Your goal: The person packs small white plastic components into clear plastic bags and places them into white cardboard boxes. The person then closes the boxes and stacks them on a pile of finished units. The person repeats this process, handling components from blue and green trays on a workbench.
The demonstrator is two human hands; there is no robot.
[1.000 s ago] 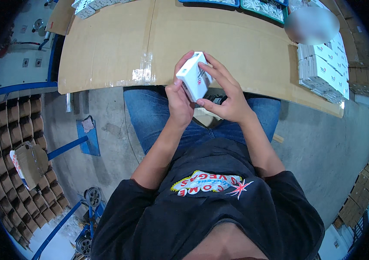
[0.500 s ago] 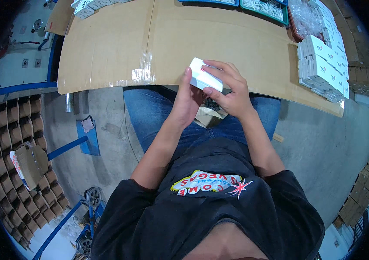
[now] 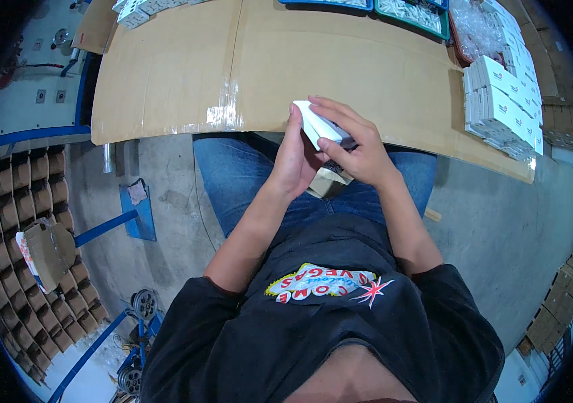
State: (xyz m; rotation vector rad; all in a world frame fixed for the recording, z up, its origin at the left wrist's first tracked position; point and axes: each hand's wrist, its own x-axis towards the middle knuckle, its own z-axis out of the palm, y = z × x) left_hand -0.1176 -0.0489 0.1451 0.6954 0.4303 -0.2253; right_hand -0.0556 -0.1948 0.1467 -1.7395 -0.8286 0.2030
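A small white carton (image 3: 317,125) is held up between my two hands, just over the near edge of the cardboard-topped table. My left hand (image 3: 290,160) grips its left side, thumb along the edge. On the right side, my right hand (image 3: 361,149) has its fingers over the top and its thumb against the near face. The carton is tilted, and my fingers hide part of it. Below the hands, between my thighs, sits an open cardboard box (image 3: 327,185); its contents look dark and are mostly covered.
Stacked white cartons (image 3: 505,111) stand at the table's right edge, beside clear plastic bags (image 3: 476,30). A green tray (image 3: 413,21) of small white pieces and a blue tray (image 3: 326,6) lie at the far edge. More white pieces (image 3: 135,15) sit far left. Cardboard covers the tabletop (image 3: 165,80).
The white carton has turned in my hands, so a plain face shows in place of the one with a red mark. Both hands have shifted slightly nearer to me.
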